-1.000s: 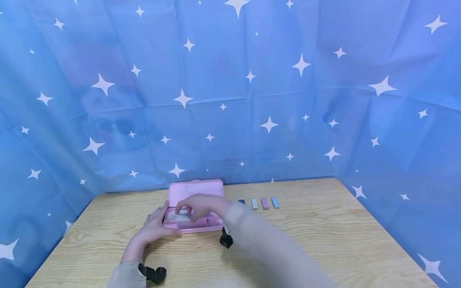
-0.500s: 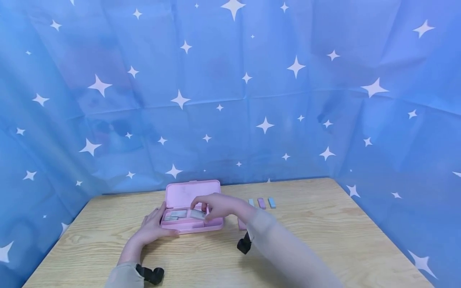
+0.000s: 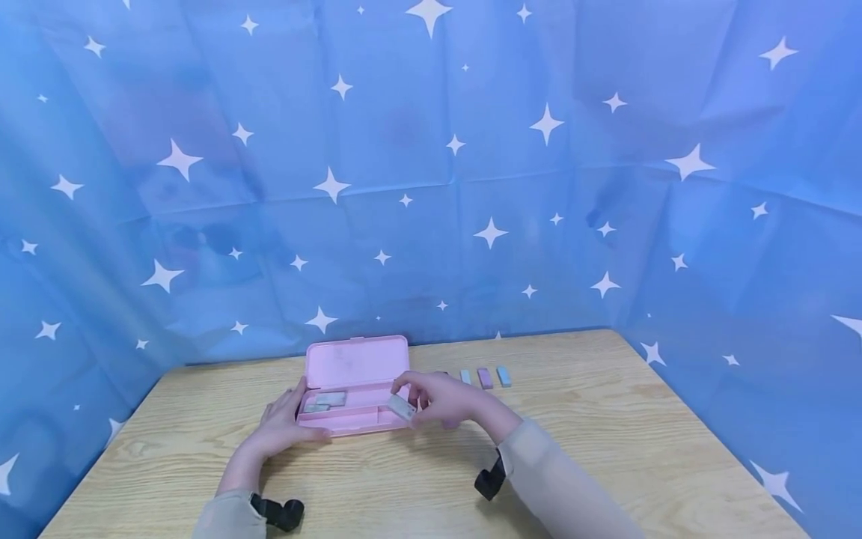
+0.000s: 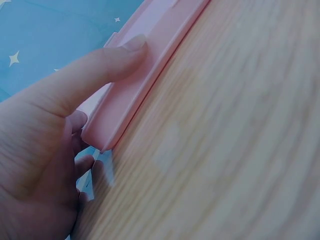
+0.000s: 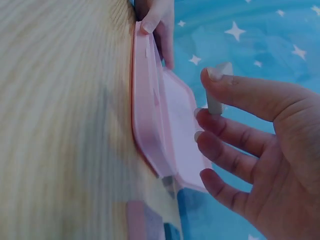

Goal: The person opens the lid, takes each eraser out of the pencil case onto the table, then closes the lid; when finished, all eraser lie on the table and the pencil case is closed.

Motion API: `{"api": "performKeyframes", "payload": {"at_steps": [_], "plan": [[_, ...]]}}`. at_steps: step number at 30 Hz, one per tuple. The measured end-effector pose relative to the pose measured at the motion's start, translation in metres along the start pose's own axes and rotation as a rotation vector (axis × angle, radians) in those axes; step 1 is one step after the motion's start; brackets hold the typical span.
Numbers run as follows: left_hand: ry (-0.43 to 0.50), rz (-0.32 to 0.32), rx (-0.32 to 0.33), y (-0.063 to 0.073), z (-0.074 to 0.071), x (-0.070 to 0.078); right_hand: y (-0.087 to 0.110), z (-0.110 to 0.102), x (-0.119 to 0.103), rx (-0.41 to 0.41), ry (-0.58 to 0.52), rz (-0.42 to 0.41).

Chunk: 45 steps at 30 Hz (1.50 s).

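An open pink pencil case (image 3: 357, 362) lies on the table, its lid tipped back. My left hand (image 3: 283, 424) grips its left end; in the left wrist view the thumb (image 4: 127, 55) lies on the front wall and the other fingers are behind the end. Between thumb and fingertips, my right hand (image 3: 444, 398) pinches a whitish-grey eraser (image 3: 402, 407) over the case's right end. In the right wrist view this eraser (image 5: 216, 100) is held up, with the other fingers loosely curled. Whitish erasers (image 3: 331, 399) lie in the left of the back compartment.
Small blocks stand in a row at the back right: a pale one (image 3: 465, 376), a purple one (image 3: 485, 378) and a light blue one (image 3: 503, 376). A pink block (image 5: 142, 220) is partly hidden behind my right hand in the head view. A starry blue cloth (image 3: 431, 187) hangs behind the table.
My right hand has lifted the whitish eraser out of the case's left part and carried it to the right end. The left hand keeps its hold on the case.
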<state>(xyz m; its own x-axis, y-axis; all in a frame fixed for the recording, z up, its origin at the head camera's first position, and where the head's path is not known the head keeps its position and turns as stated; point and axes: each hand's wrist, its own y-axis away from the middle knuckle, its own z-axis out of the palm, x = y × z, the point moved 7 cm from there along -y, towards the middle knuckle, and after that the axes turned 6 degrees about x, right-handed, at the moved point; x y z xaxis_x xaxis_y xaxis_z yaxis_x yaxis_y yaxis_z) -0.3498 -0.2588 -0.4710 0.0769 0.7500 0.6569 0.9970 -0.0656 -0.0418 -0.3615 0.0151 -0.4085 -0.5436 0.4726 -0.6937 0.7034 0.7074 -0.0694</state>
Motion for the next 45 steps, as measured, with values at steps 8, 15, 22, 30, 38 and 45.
{"api": "performKeyframes", "payload": {"at_steps": [8, 15, 22, 30, 38, 45], "plan": [[-0.006, 0.000, 0.006, -0.001, 0.001, 0.000, 0.024, -0.015, 0.009, 0.089, -0.013, -0.023], [-0.012, -0.006, 0.007, -0.001, 0.002, -0.001, 0.040, -0.032, 0.027, 0.161, -0.040, 0.027], [-0.020, 0.007, 0.005, -0.001, 0.002, 0.003, 0.054, -0.044, 0.041, 0.217, -0.028, 0.050], [-0.028, 0.015, 0.014, -0.002, 0.003, -0.001, 0.063, -0.047, 0.057, 0.234, -0.028, 0.096], [-0.018, 0.011, 0.012, -0.001, 0.003, -0.002, 0.069, -0.048, 0.065, 0.253, 0.001, 0.147], [-0.013, -0.005, 0.005, 0.001, 0.002, 0.001, 0.071, -0.047, 0.073, 0.266, 0.029, 0.179]]}}
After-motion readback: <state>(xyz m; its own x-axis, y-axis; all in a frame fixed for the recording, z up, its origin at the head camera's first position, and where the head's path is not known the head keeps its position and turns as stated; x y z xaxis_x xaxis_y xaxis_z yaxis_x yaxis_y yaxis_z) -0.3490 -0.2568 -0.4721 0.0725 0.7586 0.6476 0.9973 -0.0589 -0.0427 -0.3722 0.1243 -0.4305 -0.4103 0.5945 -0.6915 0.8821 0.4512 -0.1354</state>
